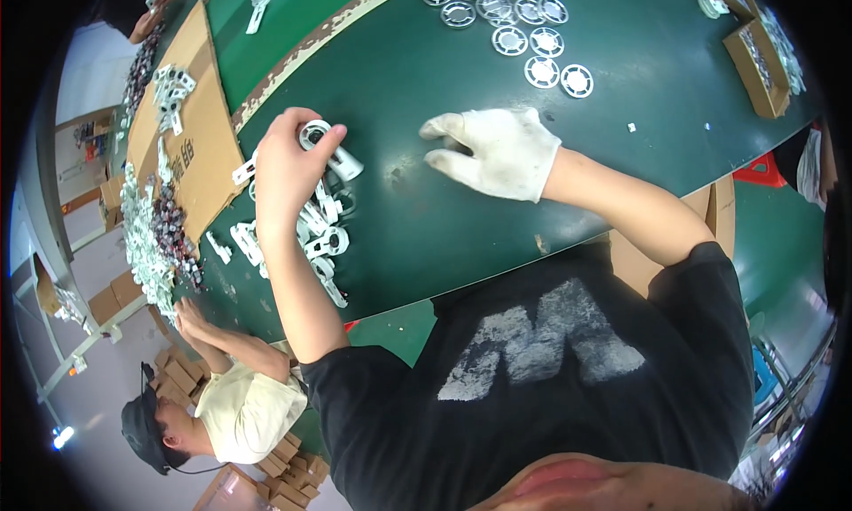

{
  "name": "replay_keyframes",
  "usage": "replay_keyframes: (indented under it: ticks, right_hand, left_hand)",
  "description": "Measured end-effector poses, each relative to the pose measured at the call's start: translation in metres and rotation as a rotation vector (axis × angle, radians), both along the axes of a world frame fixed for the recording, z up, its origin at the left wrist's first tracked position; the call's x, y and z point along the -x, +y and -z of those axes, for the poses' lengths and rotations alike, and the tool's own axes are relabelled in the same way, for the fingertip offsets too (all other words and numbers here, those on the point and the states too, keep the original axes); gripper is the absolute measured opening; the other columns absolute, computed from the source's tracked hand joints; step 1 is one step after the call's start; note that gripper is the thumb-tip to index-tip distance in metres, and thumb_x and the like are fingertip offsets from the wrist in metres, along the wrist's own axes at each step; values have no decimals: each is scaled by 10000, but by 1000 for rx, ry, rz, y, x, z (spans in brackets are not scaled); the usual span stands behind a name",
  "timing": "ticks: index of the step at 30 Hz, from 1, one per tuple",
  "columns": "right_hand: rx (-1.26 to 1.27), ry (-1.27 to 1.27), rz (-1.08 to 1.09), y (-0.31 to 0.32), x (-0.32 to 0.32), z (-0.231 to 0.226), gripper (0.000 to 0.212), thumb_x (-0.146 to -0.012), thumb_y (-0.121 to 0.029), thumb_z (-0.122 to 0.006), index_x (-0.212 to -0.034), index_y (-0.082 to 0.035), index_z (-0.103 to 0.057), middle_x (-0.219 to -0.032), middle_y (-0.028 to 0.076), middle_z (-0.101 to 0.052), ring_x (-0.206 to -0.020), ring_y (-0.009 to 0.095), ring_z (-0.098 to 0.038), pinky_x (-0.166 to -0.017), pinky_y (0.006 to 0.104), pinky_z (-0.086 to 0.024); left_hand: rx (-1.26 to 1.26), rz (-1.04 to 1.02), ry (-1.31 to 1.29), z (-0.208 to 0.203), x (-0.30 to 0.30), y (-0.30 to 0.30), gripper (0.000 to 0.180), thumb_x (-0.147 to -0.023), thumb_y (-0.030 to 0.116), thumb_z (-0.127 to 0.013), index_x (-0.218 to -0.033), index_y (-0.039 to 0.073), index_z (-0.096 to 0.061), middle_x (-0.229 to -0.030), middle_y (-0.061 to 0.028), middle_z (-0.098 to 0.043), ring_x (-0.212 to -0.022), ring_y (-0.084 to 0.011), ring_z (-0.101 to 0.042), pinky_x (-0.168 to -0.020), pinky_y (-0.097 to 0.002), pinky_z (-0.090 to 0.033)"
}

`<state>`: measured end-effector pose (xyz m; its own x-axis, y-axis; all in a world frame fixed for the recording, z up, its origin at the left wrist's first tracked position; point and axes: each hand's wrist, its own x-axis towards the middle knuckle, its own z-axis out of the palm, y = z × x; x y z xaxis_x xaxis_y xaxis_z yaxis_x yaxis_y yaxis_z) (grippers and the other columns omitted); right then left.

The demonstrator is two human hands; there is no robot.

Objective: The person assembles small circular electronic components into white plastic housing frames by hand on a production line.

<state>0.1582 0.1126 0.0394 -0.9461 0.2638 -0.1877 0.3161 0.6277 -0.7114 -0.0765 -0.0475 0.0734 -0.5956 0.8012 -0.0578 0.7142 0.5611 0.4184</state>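
Note:
My bare left hand [288, 161] is closed on a white plastic casing [346, 164] with a round ring head and a short handle, which looks like a small handheld fan body. It holds the casing above the left part of the green table. Under and beside that wrist lies a loose pile of similar white casings [327, 242]. My right hand [501, 152] wears a white glove and hovers over the middle of the table. Its thumb and fingers are apart, with nothing between them.
Several round spoked covers [577, 81] lie at the far middle of the green table [461, 236]. An open cardboard box [756, 67] stands far right. Flattened cardboard [200, 147] bears more casings at left. A co-worker [235, 409] handles parts beside a heap [142, 231].

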Motion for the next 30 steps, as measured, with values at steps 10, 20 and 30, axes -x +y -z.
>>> replay_keyframes:
  ticks: [10,20,30]
  right_hand:
    - [-333,447,454,31,5,7,438,-831,-245,-725,-1222,-67,-640,-1001,152,-665,-1004,319,-649,-854,441,-536]
    - [-245,361,631,61,2,1,356,-951,-334,-645,-1215,-95,-634,-988,178,-736,-955,366,-714,-825,462,-572]
    - [-243,122,516,48,-4,-30,381,-924,-327,-613,-1228,-105,-670,-1095,143,-736,-1020,340,-707,-884,469,-553]
  left_hand:
    - [-438,7,-410,23,-75,109,442,-882,352,-808,-747,26,-541,-589,46,-473,-564,-44,-388,-504,-238,-326]
    - [-324,178,109,57,-70,143,269,-901,318,-715,-1134,184,-722,-808,-30,-622,-758,-226,-643,-676,-381,-526]
    - [-190,89,125,53,-84,68,242,-806,186,-821,-953,105,-647,-994,-17,-653,-936,-237,-635,-783,-382,-527]
